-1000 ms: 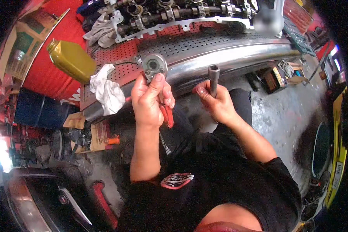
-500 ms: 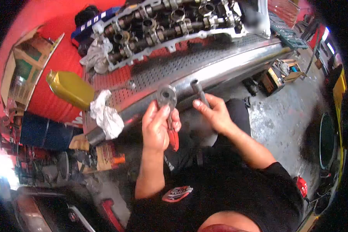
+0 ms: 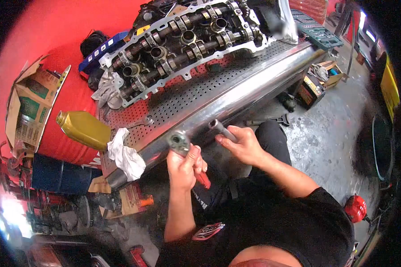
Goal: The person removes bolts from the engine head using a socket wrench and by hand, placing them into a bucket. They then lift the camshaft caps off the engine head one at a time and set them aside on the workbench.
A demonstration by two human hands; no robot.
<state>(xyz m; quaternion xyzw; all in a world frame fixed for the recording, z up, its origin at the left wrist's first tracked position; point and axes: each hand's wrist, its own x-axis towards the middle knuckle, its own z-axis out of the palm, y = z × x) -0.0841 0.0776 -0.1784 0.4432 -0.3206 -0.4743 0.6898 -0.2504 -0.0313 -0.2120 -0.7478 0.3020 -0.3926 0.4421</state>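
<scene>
My left hand [image 3: 182, 171] is closed round a ratchet wrench [image 3: 179, 141]. Its round metal head points up and away from me, and its red grip sticks out below my fingers. To the right, my right hand [image 3: 245, 147] grips a long dark metal socket [image 3: 219, 127] between thumb and fingers, its hollow end facing forward. Ratchet and socket are apart, both held in front of the bench's near edge. Beyond them, an engine cylinder head [image 3: 187, 51] with camshafts lies on the perforated metal bench top [image 3: 178, 91].
On the bench's left are a combination wrench [image 3: 140, 122], a gold oil bottle [image 3: 84, 129] and a white rag [image 3: 125, 155]. A green tool case [image 3: 318, 33] sits at the far right end. A box [image 3: 314, 89] stands on the floor at right.
The ratchet's head has tipped left and away from the socket. My right hand sits slightly lower, with the socket leaning further left. The whole view has shifted, so the bench shows more fully.
</scene>
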